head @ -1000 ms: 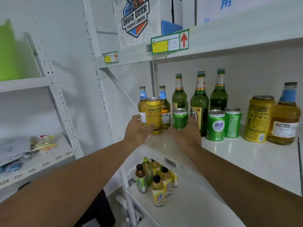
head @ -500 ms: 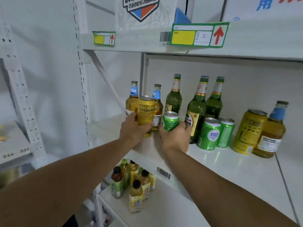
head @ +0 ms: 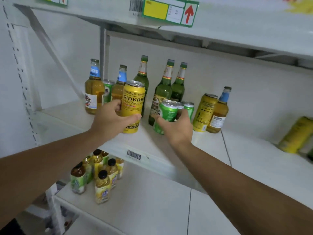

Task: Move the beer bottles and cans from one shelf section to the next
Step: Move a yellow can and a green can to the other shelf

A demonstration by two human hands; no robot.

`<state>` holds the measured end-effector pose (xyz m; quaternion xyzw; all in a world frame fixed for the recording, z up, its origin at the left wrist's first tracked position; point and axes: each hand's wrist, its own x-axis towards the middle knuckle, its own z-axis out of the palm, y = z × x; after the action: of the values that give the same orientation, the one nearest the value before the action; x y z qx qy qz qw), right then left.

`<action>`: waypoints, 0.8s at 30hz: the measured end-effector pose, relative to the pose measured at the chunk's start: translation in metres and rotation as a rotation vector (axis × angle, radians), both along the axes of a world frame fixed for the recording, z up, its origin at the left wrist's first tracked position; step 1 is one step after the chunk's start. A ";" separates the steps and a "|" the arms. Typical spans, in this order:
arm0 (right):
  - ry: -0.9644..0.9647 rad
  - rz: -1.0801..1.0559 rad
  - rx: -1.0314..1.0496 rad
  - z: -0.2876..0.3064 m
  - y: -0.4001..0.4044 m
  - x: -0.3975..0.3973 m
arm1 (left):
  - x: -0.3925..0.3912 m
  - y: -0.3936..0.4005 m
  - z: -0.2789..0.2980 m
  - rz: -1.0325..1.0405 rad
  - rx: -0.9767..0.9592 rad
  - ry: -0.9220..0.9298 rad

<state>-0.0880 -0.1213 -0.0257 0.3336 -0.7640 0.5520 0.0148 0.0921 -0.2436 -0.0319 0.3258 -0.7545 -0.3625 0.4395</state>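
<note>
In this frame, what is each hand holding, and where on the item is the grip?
The left hand grips the yellow can around its lower body. The right hand wraps a green can around its middle and lower side.

Left hand [head: 111, 121] pulled yellow can [head: 133, 106] back toward me, away from amber bottles [head: 94, 89] it stood against a second ago; can now lifted and tilted, base off shelf [head: 71, 119]. Green can [head: 107, 90] behind my left fingers now uncovered, between the two amber bottles. Right hand [head: 177, 129] shifted right with small green can [head: 166, 114], now tipped, pressed up beside two other green cans [head: 188, 108] just past my fingertips.
</note>
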 end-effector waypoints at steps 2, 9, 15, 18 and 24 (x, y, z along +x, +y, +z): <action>-0.018 -0.007 0.010 0.004 0.027 -0.011 | -0.013 0.021 0.004 -0.051 -0.010 0.009; -0.105 -0.056 -0.059 0.022 0.145 -0.075 | -0.083 0.116 0.021 -0.193 0.023 0.016; -0.095 -0.155 -0.070 0.030 0.270 -0.153 | -0.164 0.206 0.028 -0.256 0.107 0.053; -0.083 -0.210 -0.081 0.027 0.329 -0.189 | -0.206 0.253 0.027 -0.280 0.126 0.055; -0.093 -0.277 -0.078 0.017 0.426 -0.245 | -0.285 0.333 0.014 -0.322 0.198 0.065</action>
<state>-0.3326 0.3043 -0.0086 0.1982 -0.7807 0.5887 0.0682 -0.1925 0.0896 -0.0179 0.2306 -0.7429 -0.5110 0.3659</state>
